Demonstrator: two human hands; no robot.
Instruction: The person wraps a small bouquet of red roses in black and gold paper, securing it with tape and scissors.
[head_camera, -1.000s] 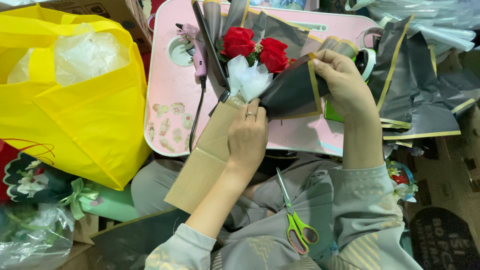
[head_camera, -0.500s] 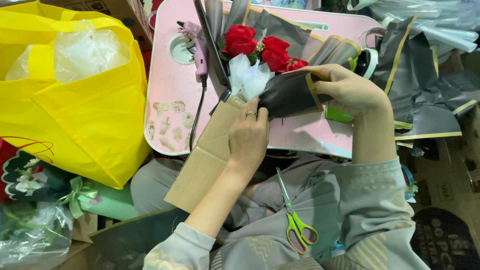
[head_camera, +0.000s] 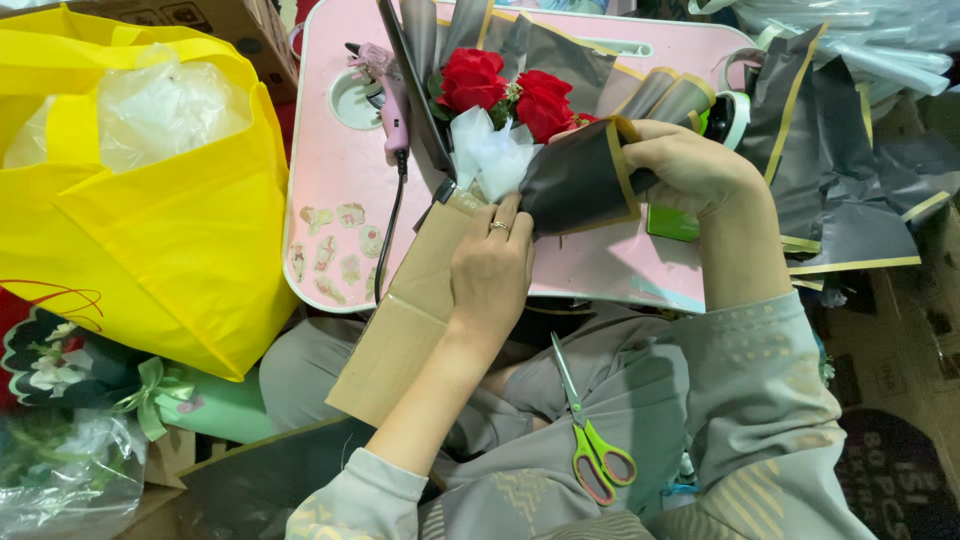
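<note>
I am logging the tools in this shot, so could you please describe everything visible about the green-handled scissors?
The green-handled scissors have two bright green plastic loop handles with pinkish-red inner edges and slim silver metal blades. The blades are closed and point up and slightly left, toward the pink lap table; the handles lie nearer the camera. The scissors rest flat on the grey fabric of the person's lap, below the table edge. Neither hand touches them: both the left hand and the right hand are up at the bouquet.

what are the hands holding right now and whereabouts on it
The right hand grips the black gold-edged wrapping sheet at its folded right edge; the left hand presses the bouquet at its lower stem end.
</note>
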